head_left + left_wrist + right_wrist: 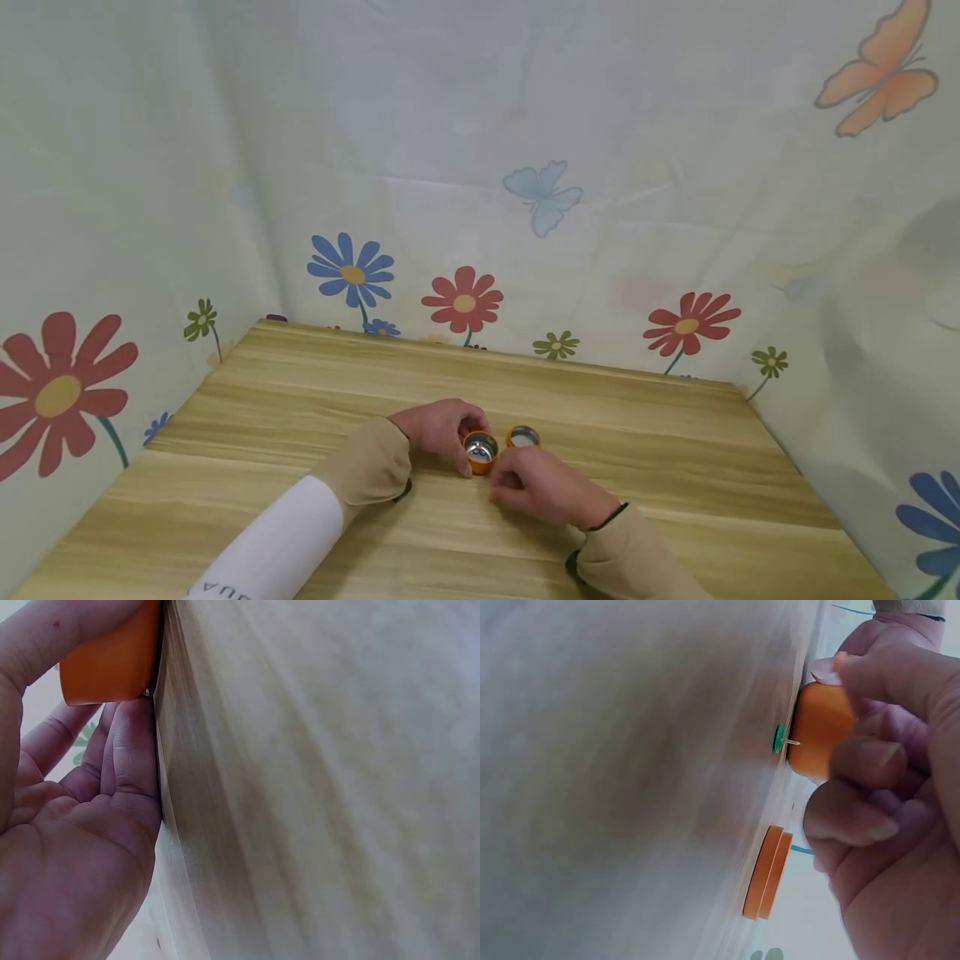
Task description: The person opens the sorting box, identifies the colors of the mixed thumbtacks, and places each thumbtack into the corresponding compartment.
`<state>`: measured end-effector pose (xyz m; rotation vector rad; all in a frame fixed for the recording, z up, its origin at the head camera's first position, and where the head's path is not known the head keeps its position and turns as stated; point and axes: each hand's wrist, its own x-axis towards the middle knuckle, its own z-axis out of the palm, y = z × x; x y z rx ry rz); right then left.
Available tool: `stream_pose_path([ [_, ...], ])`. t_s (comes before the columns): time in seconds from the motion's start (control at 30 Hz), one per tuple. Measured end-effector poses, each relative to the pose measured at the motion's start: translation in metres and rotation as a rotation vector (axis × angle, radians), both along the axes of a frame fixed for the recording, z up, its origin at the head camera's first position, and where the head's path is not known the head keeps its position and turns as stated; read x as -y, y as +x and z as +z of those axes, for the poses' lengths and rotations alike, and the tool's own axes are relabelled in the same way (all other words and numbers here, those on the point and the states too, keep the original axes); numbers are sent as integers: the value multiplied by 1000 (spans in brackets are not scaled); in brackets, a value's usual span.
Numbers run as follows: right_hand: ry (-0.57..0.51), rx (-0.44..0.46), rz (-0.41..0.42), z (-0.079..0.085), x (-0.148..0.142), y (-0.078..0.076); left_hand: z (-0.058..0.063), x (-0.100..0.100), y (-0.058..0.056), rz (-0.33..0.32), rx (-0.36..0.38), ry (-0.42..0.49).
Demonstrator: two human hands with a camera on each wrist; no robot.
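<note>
My left hand (442,429) curves round a small round orange tin (481,463), which stands upright on the table with its silvery inside showing. In the left wrist view, its thumb lies along one side of the tin (112,664) and its fingers along the other. Just right of the tin, my right hand (551,490) has curled fingers. In the right wrist view, a small orange thumbtack (841,661) shows at its pinching fingertips, mostly hidden. A green thumbtack (779,739) lies on the table close to the tin, point up.
Behind my right hand lies the orange lid (523,435), inner side up. The wood-grain table (337,367) ends at cloth walls (637,167) printed with flowers and butterflies, at the back and on both sides.
</note>
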<state>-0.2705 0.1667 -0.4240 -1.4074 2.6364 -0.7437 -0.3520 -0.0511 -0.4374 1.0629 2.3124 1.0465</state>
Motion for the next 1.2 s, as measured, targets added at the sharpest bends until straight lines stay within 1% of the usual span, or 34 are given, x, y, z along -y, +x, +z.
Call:
stream_pose_path([
  [0.1, -85, 67, -11, 1, 0, -1, -1, 0, 0, 7, 8, -3],
  [0.2, -160, 99, -16, 3, 1, -2, -4, 0, -2, 18, 2, -7],
  [0.3, -226, 159, -36, 5, 1, -1, -7, -1, -3, 32, 0, -17],
  [0.43, -358, 316, -72, 7, 3, 0, -7, -1, -3, 50, 9, -36],
  [0.53, -504, 433, -84, 8, 4, -1, -5, -1, -3, 54, 17, -35],
  [0.63, -647, 548, -72, 10, 4, -3, -3, -1, -1, 53, 21, -28],
  [0.73, -772, 686, -11, 13, 5, -2, -2, -1, -1, 54, 25, -26],
  [0.9, -946, 887, 215, 20, 8, 0, 0, -1, 0, 56, 25, -30],
  [1.0, -1016, 967, 319, 25, 10, 3, 3, -1, 1, 50, 24, -35],
  [1.07, -1049, 1006, 357, 28, 10, 4, 4, -2, 2, 43, 25, -34],
  [1.2, -1094, 1075, 416, 26, 11, 2, 5, -1, 3, 34, 23, -27],
])
